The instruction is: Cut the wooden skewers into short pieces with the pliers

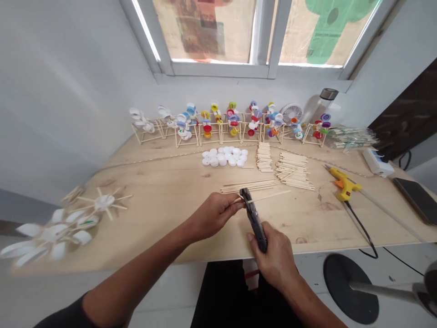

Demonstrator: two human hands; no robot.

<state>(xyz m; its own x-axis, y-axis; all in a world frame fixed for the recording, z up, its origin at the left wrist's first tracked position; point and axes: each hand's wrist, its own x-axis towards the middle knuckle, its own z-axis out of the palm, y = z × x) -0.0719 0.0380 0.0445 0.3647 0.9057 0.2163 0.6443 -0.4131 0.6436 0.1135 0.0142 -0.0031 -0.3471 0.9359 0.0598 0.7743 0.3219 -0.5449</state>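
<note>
My right hand [276, 255] is wrapped around the handles of dark pliers [253, 217], whose head points away from me. Between its fingertips my left hand [218, 213] pinches a thin wooden stick [271, 196]. The stick runs to the right past the head of the pliers; whether the jaws are closed on it I cannot tell. Just beyond my hands lies a row of long thin sticks [256, 185]. Behind them are bundles of shorter flat sticks [294, 169] and a cluster of white bottle caps [225, 156].
Small stick frames with colourful cap wheels [207, 130] line the wall. A yellow glue gun [344, 183], a phone [417, 198] and a power strip [378, 162] lie right. On the left are a stick-spoked hub [104, 202] and a white cap wheel [54, 233]. A bottle [319, 109] stands behind.
</note>
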